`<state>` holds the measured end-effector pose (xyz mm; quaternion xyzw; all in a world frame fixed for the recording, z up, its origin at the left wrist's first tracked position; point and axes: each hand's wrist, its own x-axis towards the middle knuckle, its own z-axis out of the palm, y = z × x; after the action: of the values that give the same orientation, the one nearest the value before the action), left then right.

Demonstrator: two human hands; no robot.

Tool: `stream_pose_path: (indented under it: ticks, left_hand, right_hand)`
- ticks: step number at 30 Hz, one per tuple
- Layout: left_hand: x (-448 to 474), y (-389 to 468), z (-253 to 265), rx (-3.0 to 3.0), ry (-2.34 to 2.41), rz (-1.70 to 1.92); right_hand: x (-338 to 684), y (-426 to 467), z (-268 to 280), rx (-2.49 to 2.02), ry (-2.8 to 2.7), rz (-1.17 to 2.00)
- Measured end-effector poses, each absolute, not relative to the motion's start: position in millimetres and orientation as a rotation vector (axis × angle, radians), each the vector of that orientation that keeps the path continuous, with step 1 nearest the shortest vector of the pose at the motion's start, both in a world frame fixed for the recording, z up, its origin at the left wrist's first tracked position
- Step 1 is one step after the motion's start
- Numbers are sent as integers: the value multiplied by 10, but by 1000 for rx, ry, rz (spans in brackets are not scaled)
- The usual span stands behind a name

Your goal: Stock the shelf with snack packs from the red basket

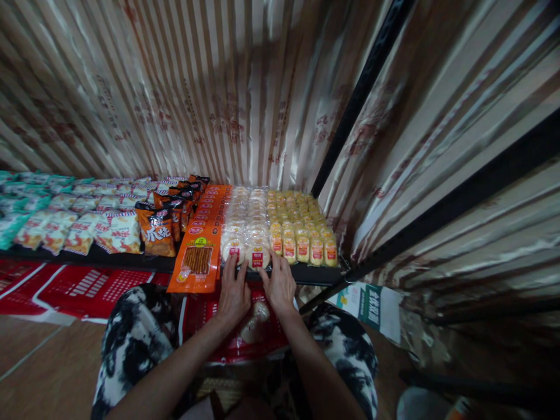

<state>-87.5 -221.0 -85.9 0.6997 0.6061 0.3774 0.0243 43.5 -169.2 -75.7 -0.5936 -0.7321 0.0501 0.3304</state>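
Round white cakes in clear wrappers with red labels (257, 257) stand in two rows on a dark shelf (306, 273). My left hand (235, 291) reaches to the front of these rows, its fingers stretched and apart, tips against the lower edges of the front packs. On the other side my right hand (279, 286) has its fingers extended beside the right front pack and its thumb near the bottom edge. Small yellow wrapped cakes (303, 249) stand just right of my right fingers. An orange snack packet (196, 256) lies left of my left hand, jutting over the shelf edge.
Orange and black bags (156, 230), white snack bags (117, 231) and green bags (11, 228) fill the shelf leftward. Patterned wrapping film (245, 99) hangs behind. Dark metal posts (359, 96) slant at the right. Red printed sheeting (100, 291) hangs below the shelf.
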Motion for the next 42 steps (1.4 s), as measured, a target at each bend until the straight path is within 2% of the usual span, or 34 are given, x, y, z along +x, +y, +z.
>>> stream_pose_path:
  ticks: [12,25,42]
  left_hand:
    - [-880,-2074,-843,2176,2075,1130]
    - [-759,-1804,-774,2176,2405,865]
    - [-778,-1648,-709,2257,2410,975]
  right_hand:
    - [413,-1672,-718,-1622,-1895,130]
    - [405,-1659,-725,-1635,-1892,130]
    - [447,-1655,-769,-1505,-1848,113]
